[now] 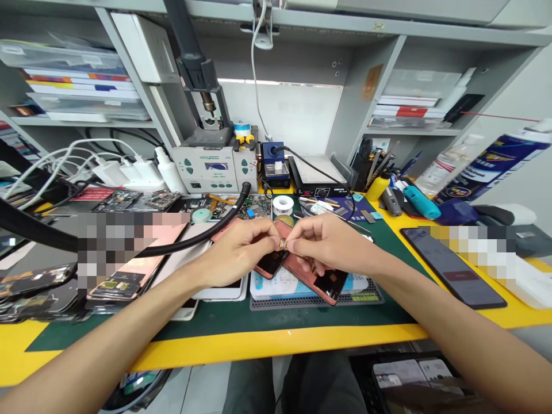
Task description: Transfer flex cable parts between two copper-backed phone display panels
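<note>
My left hand (245,246) and my right hand (330,244) meet in the middle, both with fingertips pinched. Between them is a small metallic part with a gold edge (282,244), too small to name, and both hands grip it. Below the hands lie two pink-edged phone parts: a dark phone piece (271,264) under the left fingers and a pink phone housing (319,290) under the right fingers. They rest on a white and blue pad (263,287) on a perforated grey base. The undersides of my fingers are partly hidden.
A soldering station (213,169) with a thick black hose (190,248) stands behind. A solder spool (283,204) is just beyond the hands. Stacked phones (38,293) lie left; a dark phone (452,267) lies right. A yellow edge (276,348) borders the green mat (228,323).
</note>
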Tool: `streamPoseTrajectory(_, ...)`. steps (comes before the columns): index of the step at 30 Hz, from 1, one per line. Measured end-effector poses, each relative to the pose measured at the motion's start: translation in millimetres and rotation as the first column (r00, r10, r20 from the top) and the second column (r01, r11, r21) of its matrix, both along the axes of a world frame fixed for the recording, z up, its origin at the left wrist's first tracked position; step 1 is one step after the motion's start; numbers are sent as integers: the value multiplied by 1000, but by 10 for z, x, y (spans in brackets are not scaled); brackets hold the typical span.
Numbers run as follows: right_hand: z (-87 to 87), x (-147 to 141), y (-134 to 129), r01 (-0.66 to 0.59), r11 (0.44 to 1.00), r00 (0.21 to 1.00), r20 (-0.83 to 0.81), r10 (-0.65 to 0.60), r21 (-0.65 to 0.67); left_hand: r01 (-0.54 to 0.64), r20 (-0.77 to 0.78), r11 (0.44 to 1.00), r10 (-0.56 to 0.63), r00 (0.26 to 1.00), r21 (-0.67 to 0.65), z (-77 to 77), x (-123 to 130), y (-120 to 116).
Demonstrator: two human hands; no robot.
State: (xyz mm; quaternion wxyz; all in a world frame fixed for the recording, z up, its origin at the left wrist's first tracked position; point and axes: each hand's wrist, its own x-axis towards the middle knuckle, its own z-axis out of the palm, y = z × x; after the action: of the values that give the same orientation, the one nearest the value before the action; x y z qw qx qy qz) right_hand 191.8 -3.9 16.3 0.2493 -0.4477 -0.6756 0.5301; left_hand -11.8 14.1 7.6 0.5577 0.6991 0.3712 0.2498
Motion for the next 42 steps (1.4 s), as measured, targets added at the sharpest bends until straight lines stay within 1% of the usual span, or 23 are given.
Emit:
streamPoseTrajectory(2, -7, -2, 15, 22, 1000, 1000, -2, -22, -9, -10, 4, 1000, 10, 1000, -16, -13, -6, -6)
streamPoseTrajectory(5, -35, 7, 66, 44, 999, 998, -52, -45, -20, -47, 17, 999, 47, 999, 5, -46, -22, -11)
streamPoseTrajectory(8, -60, 40, 127, 50, 998, 991, -122, -54, -34, -104, 4, 992, 104, 995, 73, -76, -14, -19)
streamPoseTrajectory(11, -60, 89, 172, -1, 997, 984, -180, -12, -73, -189, -18, 966, 196, 981, 175, -83, 43, -62)
streamPoseTrajectory(15, -57, 139, 203, -68, 995, 975, -217, 52, -66, -360, 26, 877, 372, 928, 318, -64, 118, -155)
streamPoseTrajectory(18, -76, 152, 216, -74, 994, 967, -249, 53, -78, -445, 55, 813, 459, 887, 375, -54, 103, -150)
streamPoseTrajectory(20, -96, 156, 228, -75, 993, 960, -275, 48, -87, -460, 74, 777, 478, 875, 430, -51, 54, -95)
streamPoseTrajectory(23, -121, 156, 257, -82, 992, 953, -298, 52, -91, -439, 109, 680, 471, 875, 587, -48, -42, 4)
streamPoseTrajectory(24, -123, 154, 267, -64, 994, 953, -300, 34, -90, -426, 113, 654, 465, 878, 625, -45, -70, 28)
streamPoseTrajectory(25, -122, 150, 275, -34, 995, 955, -297, 6, -90, -411, 106, 643, 458, 883, 646, -42, -93, 45)
streamPoseTrajectory(28, -95, 134, 286, 70, 995, 961, -263, -88, -74, -339, 39, 663, 424, 905, 668, -33, -123, 64)
streamPoseTrajectory(31, -57, 131, 278, 140, 990, 969, -205, -138, -9, -225, -61, 661, 380, 923, 716, -17, -121, 76)
streamPoseTrajectory(33, -49, 145, 276, 176, 982, 978, -125, -165, 75, -159, -129, 657, 367, 921, 737, 20, -132, 101)
streamPoseTrajectory(35, -59, 171, 286, 190, 954, 981, -1, -195, 233, -132, -175, 680, 362, 916, 721, 96, -172, 134)
streamPoseTrajectory(36, -70, 188, 295, 187, 924, 972, 72, -223, 332, -142, -169, 698, 358, 918, 702, 150, -204, 147)
streamPoseTrajectory(38, -95, 222, 320, 161, 856, 940, 188, -285, 492, -222, -83, 724, 360, 929, 653, 280, -287, 148)
streamPoseTrajectory(39, -107, 237, 332, 148, 830, 924, 224, -310, 537, -284, -22, 733, 377, 926, 619, 346, -333, 128)
streamPoseTrajectory(40, -120, 250, 343, 139, 816, 912, 249, -326, 561, -344, 23, 748, 404, 915, 567, 405, -377, 92)
streamPoseTrajectory(41, -132, 260, 351, 133, 811, 906, 263, -333, 570, -391, 26, 780, 435, 900, 488, 453, -416, 39)
streamPoseTrajectory(42, -145, 265, 356, 129, 808, 902, 270, -336, 575, -423, -5, 822, 459, 888, 381, 485, -447, -29)
